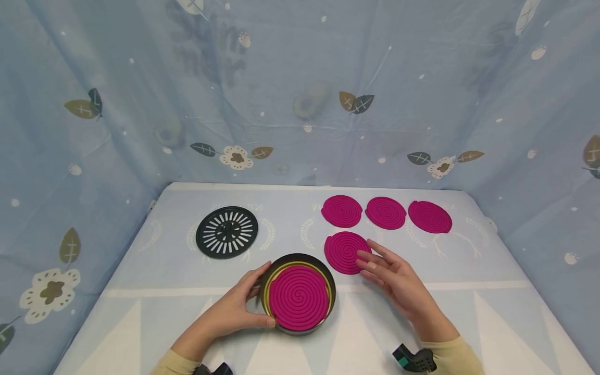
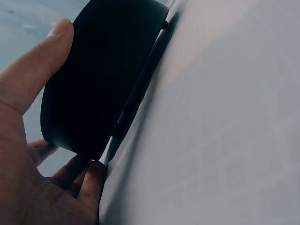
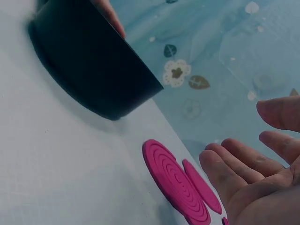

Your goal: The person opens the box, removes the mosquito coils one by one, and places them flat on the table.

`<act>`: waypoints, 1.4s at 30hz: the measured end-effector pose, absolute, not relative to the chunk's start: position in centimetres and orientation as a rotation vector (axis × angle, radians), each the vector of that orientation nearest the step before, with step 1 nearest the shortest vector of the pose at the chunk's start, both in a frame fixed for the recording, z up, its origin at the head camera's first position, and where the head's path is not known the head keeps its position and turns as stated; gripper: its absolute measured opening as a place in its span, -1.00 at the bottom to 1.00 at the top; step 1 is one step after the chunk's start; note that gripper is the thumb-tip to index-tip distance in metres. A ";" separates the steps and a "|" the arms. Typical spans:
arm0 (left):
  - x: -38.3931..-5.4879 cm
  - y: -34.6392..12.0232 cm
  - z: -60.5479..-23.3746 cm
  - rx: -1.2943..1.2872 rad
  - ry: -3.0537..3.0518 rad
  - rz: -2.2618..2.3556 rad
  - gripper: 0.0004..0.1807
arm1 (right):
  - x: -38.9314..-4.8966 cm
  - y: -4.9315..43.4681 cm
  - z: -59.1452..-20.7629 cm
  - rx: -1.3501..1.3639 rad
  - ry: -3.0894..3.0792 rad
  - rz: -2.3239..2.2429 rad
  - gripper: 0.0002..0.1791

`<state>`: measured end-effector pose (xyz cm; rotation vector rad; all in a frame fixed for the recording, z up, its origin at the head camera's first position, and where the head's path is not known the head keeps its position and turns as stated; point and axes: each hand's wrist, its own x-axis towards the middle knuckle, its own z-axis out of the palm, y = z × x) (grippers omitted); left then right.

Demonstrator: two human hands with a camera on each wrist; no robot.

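Note:
My left hand (image 1: pixel 239 310) grips a round black tin (image 1: pixel 332 271) with a yellow inner ring, thumb at the near side and fingers behind. A magenta mosquito coil (image 1: pixel 299 298) lies flat inside it. In the left wrist view, the thumb and fingers span the tin's dark side wall (image 2: pixel 101 70). My right hand (image 1: pixel 394 281) hovers with loosely extended fingers, holding nothing, just right of another mosquito coil (image 1: pixel 344 252) on the table. The right wrist view shows those fingers apart from that coil (image 3: pixel 173 183). The tin's underside is hidden in the head view.
Three more magenta coils, the left one (image 1: pixel 341 211), the middle one (image 1: pixel 386 212) and the right one (image 1: pixel 429 216), lie in a row at the back right. A black slotted round lid (image 1: pixel 227 232) lies at the back left. Blue patterned cloth (image 1: pixel 300 104) hangs behind the table.

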<state>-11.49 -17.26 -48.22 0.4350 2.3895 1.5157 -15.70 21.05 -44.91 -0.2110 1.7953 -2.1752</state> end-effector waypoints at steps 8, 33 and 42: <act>-11.4 -17.6 -48.2 0.430 2.392 1.517 0.31 | -15.7 19.9 -44.5 -0.297 1.749 -2.151 -0.32; -11.5 -17.4 -48.1 0.451 2.382 1.519 0.31 | -16.4 15.5 -43.0 -0.500 1.767 -1.911 -0.34; -11.5 -17.3 -48.2 0.436 2.375 1.523 0.31 | -16.7 14.4 -42.8 -0.542 1.798 -1.829 -0.39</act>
